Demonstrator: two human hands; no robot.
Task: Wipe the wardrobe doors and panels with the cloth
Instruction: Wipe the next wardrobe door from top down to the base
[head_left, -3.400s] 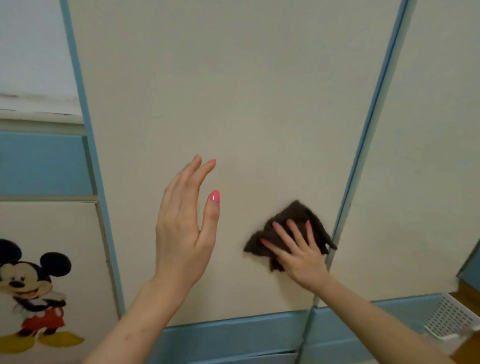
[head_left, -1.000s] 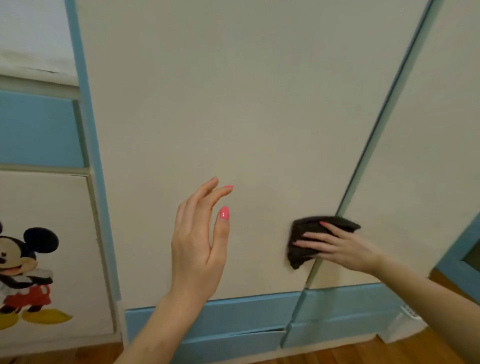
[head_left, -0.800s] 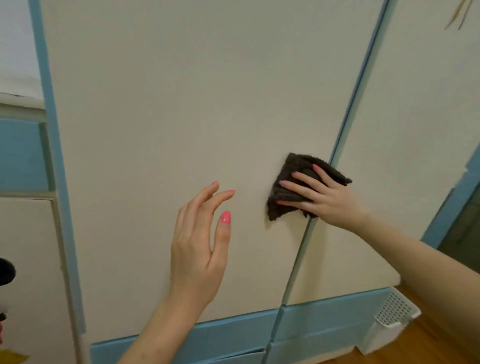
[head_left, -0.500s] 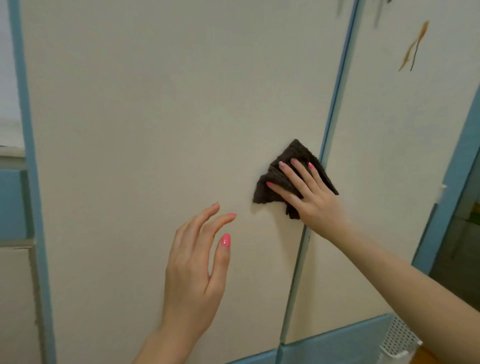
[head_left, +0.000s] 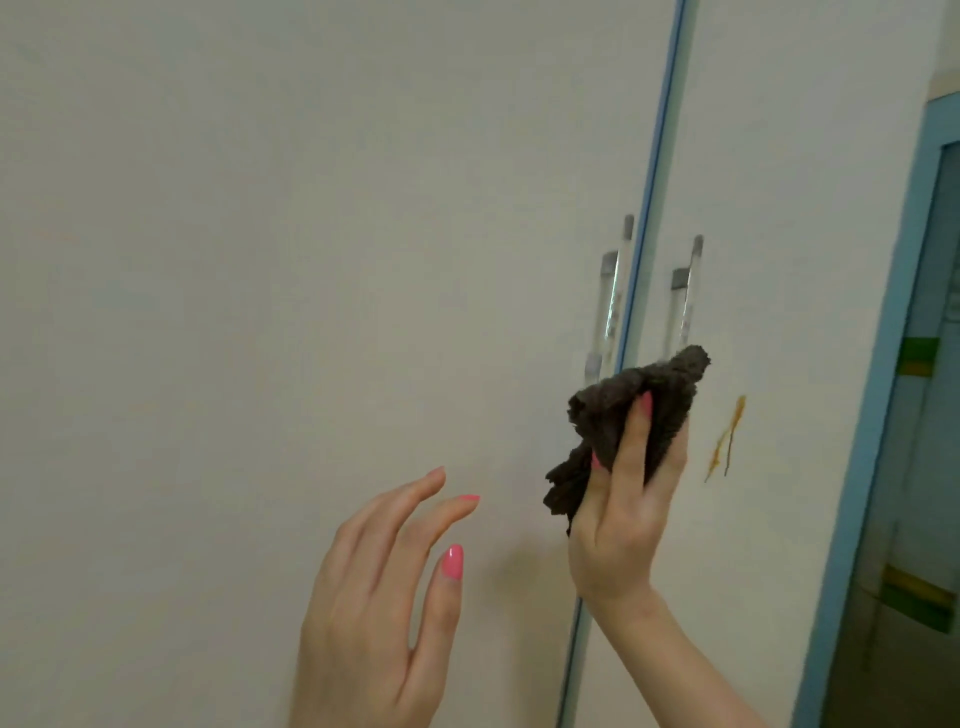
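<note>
Cream wardrobe doors (head_left: 311, 260) fill the view, split by a blue seam (head_left: 647, 208). Dark cloth (head_left: 613, 415) is bunched in the right hand (head_left: 621, 509), fingers closed around it, over the seam just below two clear handles (head_left: 608, 312). Whether the cloth touches the door cannot be told. An orange-brown streak (head_left: 724, 439) marks the right door just beside the cloth. Left hand (head_left: 379, 603) is held open, fingers spread, before the left door, holding nothing. Blue edging (head_left: 878, 395) borders the right door.

A dark brown cloth (head_left: 618, 415), bunched and crumpled, sits over the blue seam between two cream wardrobe doors (head_left: 311, 260), just below their clear bar handles (head_left: 610, 306).
</note>
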